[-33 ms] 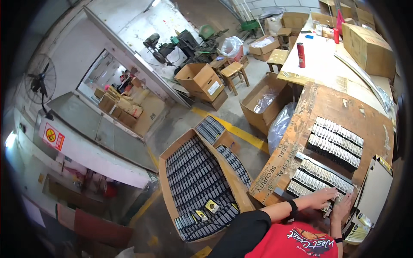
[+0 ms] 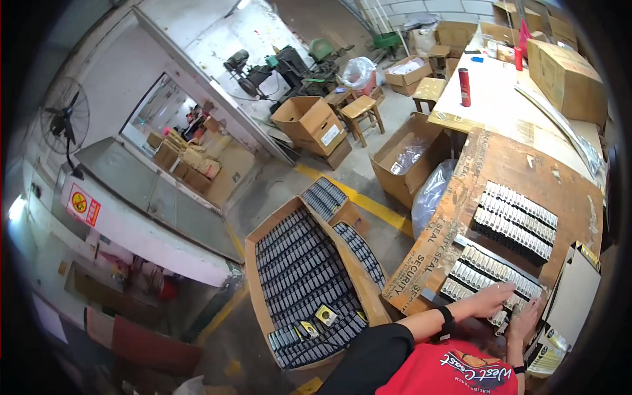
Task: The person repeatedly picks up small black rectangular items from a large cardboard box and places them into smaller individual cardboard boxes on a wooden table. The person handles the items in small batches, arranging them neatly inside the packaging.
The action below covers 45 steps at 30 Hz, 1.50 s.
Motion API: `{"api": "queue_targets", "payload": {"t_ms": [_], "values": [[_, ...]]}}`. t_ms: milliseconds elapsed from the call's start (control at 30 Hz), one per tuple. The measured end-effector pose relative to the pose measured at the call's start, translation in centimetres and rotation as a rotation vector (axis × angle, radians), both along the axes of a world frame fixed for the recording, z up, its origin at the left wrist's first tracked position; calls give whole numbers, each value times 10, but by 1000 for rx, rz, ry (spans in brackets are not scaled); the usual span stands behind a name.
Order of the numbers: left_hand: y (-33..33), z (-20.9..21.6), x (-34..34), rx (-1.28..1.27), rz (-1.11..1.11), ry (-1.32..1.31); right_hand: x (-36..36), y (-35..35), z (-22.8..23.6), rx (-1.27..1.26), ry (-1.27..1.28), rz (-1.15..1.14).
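Observation:
On the brown board, rows of small silver-topped black pieces [image 2: 471, 276] stand packed in a block with a grey metal strip [image 2: 479, 248] along its far side. My left hand [image 2: 494, 299] is over the near right part of this block, its fingers curled together; whatever they pinch is too small to make out. Close by on the right, my right hand [image 2: 525, 320] rests at the block's near right corner, fingers bent inward and partly hidden. Between the hands, a few loose silver pieces [image 2: 500, 317] show. A second block of similar pieces [image 2: 515, 214] stands farther back.
A carton [image 2: 372, 299] packed with rows of dark pieces stands left of the board [image 2: 573, 181], with two yellow cards on top. An open box [image 2: 567, 296] lies at the right edge. Behind are a white table [image 2: 490, 99] with a red canister [image 2: 465, 89], and stools.
My left hand's fingers have drawn in from an outstretched pose and moved slightly left. My right hand stays nearly in place. The whole view has shifted a little.

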<state>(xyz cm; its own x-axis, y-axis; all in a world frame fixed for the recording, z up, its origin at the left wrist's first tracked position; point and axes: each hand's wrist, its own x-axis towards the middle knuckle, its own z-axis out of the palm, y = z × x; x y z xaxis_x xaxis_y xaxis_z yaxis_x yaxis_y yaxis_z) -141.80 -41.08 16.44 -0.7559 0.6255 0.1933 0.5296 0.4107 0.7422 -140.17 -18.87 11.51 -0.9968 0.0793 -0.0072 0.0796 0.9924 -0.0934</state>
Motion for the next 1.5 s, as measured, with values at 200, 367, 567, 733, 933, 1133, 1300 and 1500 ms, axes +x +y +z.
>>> {"api": "queue_targets", "payload": {"t_ms": [200, 367, 567, 733, 933, 1133, 1300, 1500], "values": [[-95, -8, -13, 137, 1065, 10, 8, -14, 38, -6, -136, -3], [-113, -57, 0, -220, 1072, -471, 14, -60, 102, 49, -186, 85], [-137, -132, -1, 64, 952, -335, -8, 14, 44, -176, 226, 402], [-126, -69, 6, 358, 814, -554, 27, 32, 25, -800, -18, -31], [-131, -65, 11, 346, 913, -678, 34, 4, 37, -1016, 41, -262], [-122, -1, 14, 692, 918, -784, 30, -6, 115, -1000, 16, -294], [-110, 61, -67, 788, 758, -784, -22, 5, 135, -921, 155, -257], [-121, 48, -196, 796, 738, -739, -163, 0, 152, -821, 53, -247]]}}
